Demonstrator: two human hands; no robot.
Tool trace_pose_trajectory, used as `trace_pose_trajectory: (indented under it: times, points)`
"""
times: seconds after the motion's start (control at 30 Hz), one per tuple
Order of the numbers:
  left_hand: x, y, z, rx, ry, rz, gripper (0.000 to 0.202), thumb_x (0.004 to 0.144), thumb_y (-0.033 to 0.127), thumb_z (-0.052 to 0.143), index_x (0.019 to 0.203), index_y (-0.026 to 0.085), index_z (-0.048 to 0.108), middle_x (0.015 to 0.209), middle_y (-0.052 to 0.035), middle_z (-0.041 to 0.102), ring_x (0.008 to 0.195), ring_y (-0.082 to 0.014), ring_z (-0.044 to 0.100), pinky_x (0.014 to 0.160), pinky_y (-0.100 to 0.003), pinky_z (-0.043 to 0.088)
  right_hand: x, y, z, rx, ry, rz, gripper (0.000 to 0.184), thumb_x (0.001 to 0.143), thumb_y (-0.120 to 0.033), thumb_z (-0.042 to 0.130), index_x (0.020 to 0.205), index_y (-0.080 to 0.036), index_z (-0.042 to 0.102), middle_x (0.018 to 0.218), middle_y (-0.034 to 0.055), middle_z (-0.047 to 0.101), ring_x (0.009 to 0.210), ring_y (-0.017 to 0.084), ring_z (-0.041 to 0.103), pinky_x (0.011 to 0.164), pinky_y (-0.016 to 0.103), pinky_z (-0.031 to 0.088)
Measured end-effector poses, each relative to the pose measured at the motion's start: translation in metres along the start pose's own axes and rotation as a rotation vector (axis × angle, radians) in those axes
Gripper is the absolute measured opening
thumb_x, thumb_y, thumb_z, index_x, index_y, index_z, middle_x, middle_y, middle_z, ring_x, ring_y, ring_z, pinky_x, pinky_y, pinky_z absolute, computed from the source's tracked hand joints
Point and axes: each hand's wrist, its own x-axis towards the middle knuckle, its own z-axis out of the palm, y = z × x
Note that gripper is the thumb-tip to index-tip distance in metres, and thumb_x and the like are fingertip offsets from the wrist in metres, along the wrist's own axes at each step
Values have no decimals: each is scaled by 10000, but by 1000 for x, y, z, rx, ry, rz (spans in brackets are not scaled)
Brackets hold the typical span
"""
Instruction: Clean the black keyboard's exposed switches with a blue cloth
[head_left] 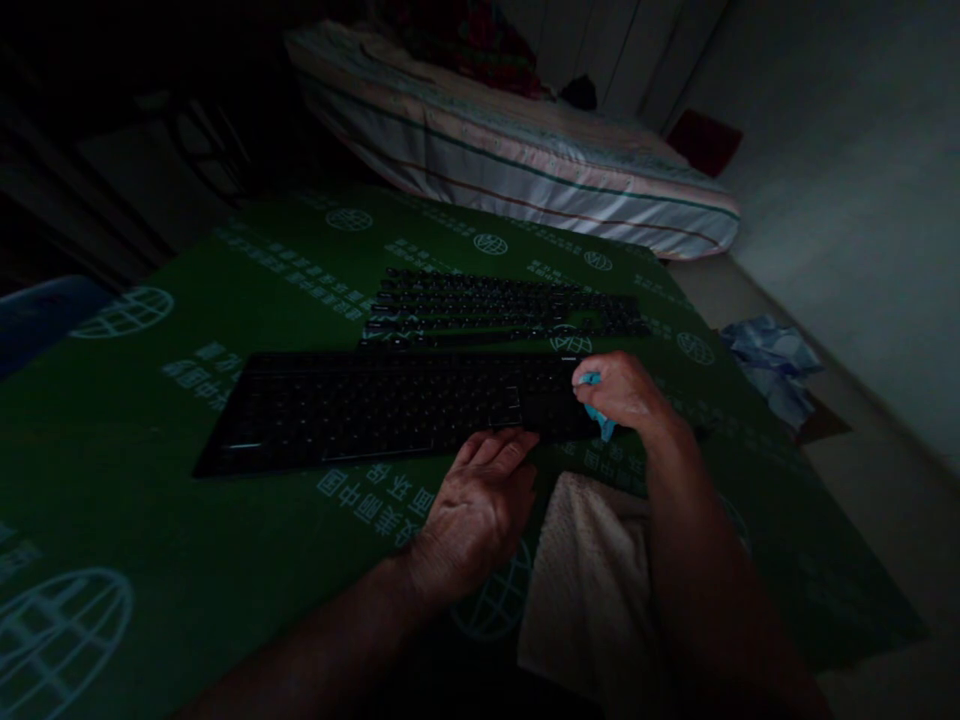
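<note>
A black keyboard base (375, 410) lies across the middle of the green sheet, its keycaps apparently off. Behind it, loose black keycaps (480, 305) are laid out in rows like a keyboard. My left hand (484, 500) rests with its fingers stretched out on the base's front edge, right of the middle. My right hand (619, 388) is closed on a small blue cloth (600, 410) at the right end of the base. The cloth's lower end hangs out below the fingers. Between my forearms lies a beige towel (577, 580).
The green printed sheet (225, 580) covers the work surface. A bed (480, 150) with a striped sheet stands behind it. Crumpled blue-white fabric (772, 360) lies on the floor at right, near the wall (862, 200). A blue object (52, 315) is at the left edge.
</note>
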Motion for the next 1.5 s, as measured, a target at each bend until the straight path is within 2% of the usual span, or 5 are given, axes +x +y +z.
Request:
trace_pose_trajectory:
  times: [0.37,0.83,1.03,1.2,1.5]
  points:
    - [1,-1,0,-11,-3,9,165,860,183,495,908,166,652,1253,-73,567,1162,-254,488,1001,-460,399,0,6,-4,-87,-14,89,172,634,-129,572,724,-180,710,567,11,625,525,122,568,479,213,339]
    - [1,0,-2,1,-3,6,156,863,175,503,901,165,653,1245,-65,575,1150,-248,498,996,-450,407,1,11,-5,-82,2,94,172,637,-124,572,729,-175,708,574,9,634,507,118,559,477,214,343]
    - [0,-1,1,4,17,14,164,871,180,494,919,159,650,1252,-76,567,1161,-247,492,999,-444,406,3,3,1,-82,-13,9,184,646,-135,569,746,-182,716,603,13,643,540,126,572,495,222,349]
    - [0,0,-1,-6,7,8,165,872,179,491,905,162,651,1249,-69,571,1158,-246,494,1001,-448,402,2,9,-5,-163,9,81,173,635,-130,586,733,-184,718,598,21,644,551,134,579,500,227,347]
    - [2,-1,1,5,21,14,148,860,175,506,907,168,646,1246,-68,572,1154,-244,496,994,-443,406,2,3,-3,-56,-34,53,171,649,-139,575,745,-179,710,550,4,611,505,115,551,470,213,329]
